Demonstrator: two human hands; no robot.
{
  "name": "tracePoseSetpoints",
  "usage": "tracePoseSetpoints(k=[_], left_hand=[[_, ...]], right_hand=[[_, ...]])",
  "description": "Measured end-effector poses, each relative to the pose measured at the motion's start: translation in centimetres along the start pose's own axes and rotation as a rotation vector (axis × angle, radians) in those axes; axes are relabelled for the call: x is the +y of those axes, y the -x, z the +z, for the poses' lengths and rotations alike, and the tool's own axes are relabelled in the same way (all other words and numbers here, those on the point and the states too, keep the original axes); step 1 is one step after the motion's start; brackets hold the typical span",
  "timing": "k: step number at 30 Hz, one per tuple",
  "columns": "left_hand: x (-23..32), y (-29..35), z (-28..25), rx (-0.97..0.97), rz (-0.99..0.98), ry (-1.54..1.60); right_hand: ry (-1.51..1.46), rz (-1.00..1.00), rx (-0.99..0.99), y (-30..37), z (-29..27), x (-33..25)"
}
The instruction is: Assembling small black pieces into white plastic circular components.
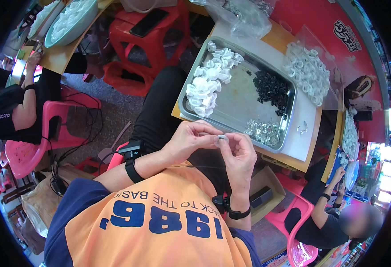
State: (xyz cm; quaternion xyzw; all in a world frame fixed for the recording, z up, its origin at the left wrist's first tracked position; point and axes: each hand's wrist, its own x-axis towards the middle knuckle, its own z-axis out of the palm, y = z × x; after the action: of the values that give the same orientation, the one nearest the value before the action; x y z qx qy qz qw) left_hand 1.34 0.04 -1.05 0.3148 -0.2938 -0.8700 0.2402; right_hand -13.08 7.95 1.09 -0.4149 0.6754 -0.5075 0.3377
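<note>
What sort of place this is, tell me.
Likely a small assembly workshop: a metal tray holds separate piles of white parts and black parts, and another person sits nearby.

Can't make out much of the small round piece [220, 142], fingers [226, 152] partly hide it. Person's head [360, 220] at right is blurred, teal bowl [80, 31] gets cut off up top.

White piece [221, 139]: pale, fine detail unclear
Metal tray [235, 99]: bright, soft sheen
Floor [120, 107]: dimmer
Right-side panels [388, 170]: overexposed white glare
Face at right [361, 221]: blurred
Rim: fisheye bending, blackened corners
</note>
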Motion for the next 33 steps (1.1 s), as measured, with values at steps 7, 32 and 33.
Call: tracePoseSetpoints(k=[7,32,33], left_hand=[[-1.0,0.0,0.1,0.124,0.505,-0.645],[-1.5,0.1,-0.4,0.077,0.643,-0.948],[-1.6,0.0,-0.4,0.079,0.643,-0.947]], right_hand=[[0.350,-0.214,0.081,0.1,0.9,-0.7],[0.240,-0.270,0.193,0.2,1.8,3.2],[0.239,-0.270,0.190,0.3,1.8,3.3]])
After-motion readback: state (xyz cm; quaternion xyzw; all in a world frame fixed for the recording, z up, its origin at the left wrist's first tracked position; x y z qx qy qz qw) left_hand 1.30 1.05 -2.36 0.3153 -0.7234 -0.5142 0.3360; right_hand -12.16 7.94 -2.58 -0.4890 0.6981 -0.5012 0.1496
